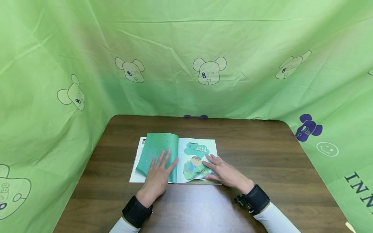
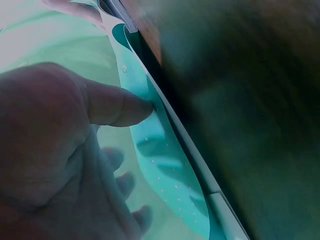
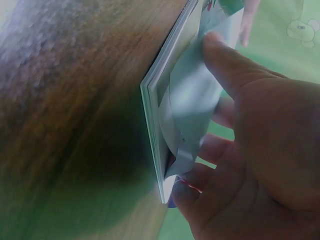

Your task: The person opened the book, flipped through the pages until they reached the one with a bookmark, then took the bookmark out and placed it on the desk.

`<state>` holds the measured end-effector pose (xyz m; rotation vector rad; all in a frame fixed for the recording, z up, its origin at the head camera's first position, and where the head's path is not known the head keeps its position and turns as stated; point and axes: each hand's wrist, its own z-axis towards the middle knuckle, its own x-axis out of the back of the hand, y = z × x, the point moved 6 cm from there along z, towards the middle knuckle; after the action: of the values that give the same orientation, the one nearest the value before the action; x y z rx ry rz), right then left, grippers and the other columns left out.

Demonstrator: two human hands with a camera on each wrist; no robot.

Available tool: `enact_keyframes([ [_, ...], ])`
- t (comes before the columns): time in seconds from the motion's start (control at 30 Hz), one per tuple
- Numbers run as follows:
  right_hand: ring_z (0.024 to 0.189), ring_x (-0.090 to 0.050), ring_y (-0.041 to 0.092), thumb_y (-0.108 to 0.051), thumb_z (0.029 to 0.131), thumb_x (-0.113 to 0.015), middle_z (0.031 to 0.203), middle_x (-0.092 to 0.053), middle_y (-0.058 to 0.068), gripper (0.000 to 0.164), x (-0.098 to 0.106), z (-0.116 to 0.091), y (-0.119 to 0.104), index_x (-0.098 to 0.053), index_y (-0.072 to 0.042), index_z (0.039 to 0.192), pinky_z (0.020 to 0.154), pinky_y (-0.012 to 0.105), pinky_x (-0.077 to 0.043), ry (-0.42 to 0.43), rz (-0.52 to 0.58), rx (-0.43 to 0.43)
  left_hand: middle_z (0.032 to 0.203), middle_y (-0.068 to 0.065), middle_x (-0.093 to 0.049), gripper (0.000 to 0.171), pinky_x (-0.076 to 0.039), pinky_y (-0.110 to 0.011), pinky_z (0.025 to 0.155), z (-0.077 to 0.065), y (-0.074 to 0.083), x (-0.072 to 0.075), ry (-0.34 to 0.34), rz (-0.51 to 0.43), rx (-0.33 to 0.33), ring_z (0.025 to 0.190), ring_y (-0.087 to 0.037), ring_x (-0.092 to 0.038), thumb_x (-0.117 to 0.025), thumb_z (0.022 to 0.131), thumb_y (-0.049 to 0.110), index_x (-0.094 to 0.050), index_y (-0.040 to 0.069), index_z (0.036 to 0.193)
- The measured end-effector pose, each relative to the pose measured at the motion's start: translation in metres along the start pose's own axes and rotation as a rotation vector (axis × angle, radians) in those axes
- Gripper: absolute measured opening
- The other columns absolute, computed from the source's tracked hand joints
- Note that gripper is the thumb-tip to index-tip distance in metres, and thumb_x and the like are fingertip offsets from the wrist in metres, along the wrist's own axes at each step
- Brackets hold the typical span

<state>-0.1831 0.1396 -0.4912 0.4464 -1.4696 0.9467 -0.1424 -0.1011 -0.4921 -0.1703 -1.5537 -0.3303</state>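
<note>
An open picture book [image 1: 198, 145] lies on the table, with a green dotted page [image 1: 161, 142] at left and a white illustrated page showing a cartoon figure at right. My left hand [image 1: 157, 178] rests on the green page with its fingers spread; in the left wrist view, the thumb [image 2: 125, 106] touches that page near its lower edge. On the right page lies my right hand [image 1: 227, 171], fingers reaching in over the outer edge. The right wrist view has its thumb [image 3: 225, 57] on the page, whose lower edge bulges up from the leaves [image 3: 155, 125] beneath.
A white sheet or page [image 1: 137, 174] sticks out beneath the green page at left. The brown wooden table [image 1: 262, 145] is bordered by green cloth [image 1: 175, 32] with bear-face prints at the back and sides. Both wrists wear black bands [image 1: 256, 199].
</note>
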Motion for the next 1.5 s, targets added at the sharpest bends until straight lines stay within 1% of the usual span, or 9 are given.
enact_keyframes([
  [0.1,0.136,-0.039,0.044,-0.041,0.094,-0.058,0.148,-0.043,0.029,0.060,0.000,0.000,-0.001,-0.055,0.000,0.139,0.110,0.054,-0.032,0.027,-0.011,0.013,0.165,-0.015,-0.015,0.078,-0.024,-0.064,0.111,-0.002,0.003,-0.003,-0.044,-0.035,-0.021,0.149,-0.037,-0.014,-0.062,0.085,-0.003,-0.038,0.024,0.154],
  [0.27,0.136,-0.039,0.043,-0.039,0.096,-0.056,0.148,-0.043,0.028,0.058,-0.001,0.000,-0.001,-0.055,0.000,0.139,0.110,0.054,-0.032,0.035,-0.014,0.012,0.164,-0.017,-0.018,0.061,-0.031,-0.069,0.103,-0.003,0.003,-0.004,-0.070,-0.188,0.013,0.147,-0.040,-0.019,-0.052,0.094,0.003,-0.041,0.019,0.152],
  [0.43,0.135,-0.041,0.044,-0.039,0.097,-0.055,0.146,-0.045,0.029,0.057,-0.002,0.001,0.000,-0.056,0.001,0.138,0.110,0.054,-0.033,0.059,-0.022,0.020,0.161,-0.020,-0.024,0.050,-0.031,-0.075,0.098,-0.001,0.005,-0.002,-0.071,-0.241,0.060,0.144,-0.046,-0.022,-0.047,0.101,0.026,-0.044,0.015,0.150],
  [0.57,0.133,-0.043,0.044,-0.040,0.097,-0.054,0.144,-0.047,0.029,0.057,-0.003,0.003,0.001,-0.057,0.001,0.136,0.110,0.054,-0.033,0.067,-0.034,0.016,0.163,-0.017,-0.019,0.068,-0.026,-0.078,0.097,0.003,0.007,-0.006,-0.130,-0.251,0.107,0.146,-0.046,-0.016,-0.042,0.097,0.055,-0.041,0.014,0.152],
  [0.67,0.133,-0.043,0.043,-0.041,0.098,-0.052,0.144,-0.047,0.029,0.057,-0.004,0.004,0.001,-0.058,0.001,0.136,0.110,0.053,-0.033,0.060,-0.041,-0.002,0.165,-0.014,-0.016,0.089,-0.023,-0.079,0.098,0.005,0.008,-0.008,-0.164,-0.244,0.131,0.148,-0.043,-0.012,-0.039,0.088,0.074,-0.038,0.014,0.153],
  [0.73,0.134,-0.043,0.042,-0.042,0.098,-0.051,0.144,-0.047,0.028,0.057,-0.004,0.005,0.002,-0.058,0.001,0.136,0.110,0.053,-0.032,0.051,-0.043,-0.019,0.165,-0.014,-0.015,0.098,-0.023,-0.080,0.097,0.006,0.009,-0.009,-0.171,-0.231,0.136,0.148,-0.042,-0.012,-0.038,0.081,0.081,-0.038,0.014,0.153],
  [0.83,0.134,-0.043,0.041,-0.043,0.098,-0.051,0.145,-0.048,0.027,0.057,-0.003,0.005,0.001,-0.058,0.000,0.135,0.111,0.052,-0.032,0.044,-0.034,-0.049,0.164,-0.015,-0.017,0.103,-0.023,-0.081,0.096,0.007,0.011,-0.009,-0.161,-0.216,0.134,0.147,-0.043,-0.013,-0.040,0.078,0.083,-0.039,0.012,0.153],
  [1.3,0.132,-0.047,0.037,-0.047,0.098,-0.049,0.143,-0.052,0.020,0.057,-0.003,0.005,0.003,-0.062,-0.004,0.132,0.106,0.052,-0.039,0.066,-0.014,-0.146,0.159,-0.022,-0.026,0.101,-0.027,-0.079,0.096,0.011,0.022,-0.011,-0.090,-0.145,0.150,0.142,-0.052,-0.021,-0.043,0.079,0.081,-0.044,0.007,0.148],
  [1.5,0.126,-0.053,0.038,-0.045,0.097,-0.052,0.137,-0.057,0.023,0.054,0.001,0.010,-0.001,-0.066,-0.002,0.126,0.101,0.053,-0.044,0.129,-0.038,-0.123,0.158,-0.025,-0.028,0.092,-0.025,-0.079,0.097,0.013,0.024,-0.010,-0.070,-0.124,0.167,0.141,-0.054,-0.021,-0.046,0.084,0.074,-0.046,0.005,0.145],
])
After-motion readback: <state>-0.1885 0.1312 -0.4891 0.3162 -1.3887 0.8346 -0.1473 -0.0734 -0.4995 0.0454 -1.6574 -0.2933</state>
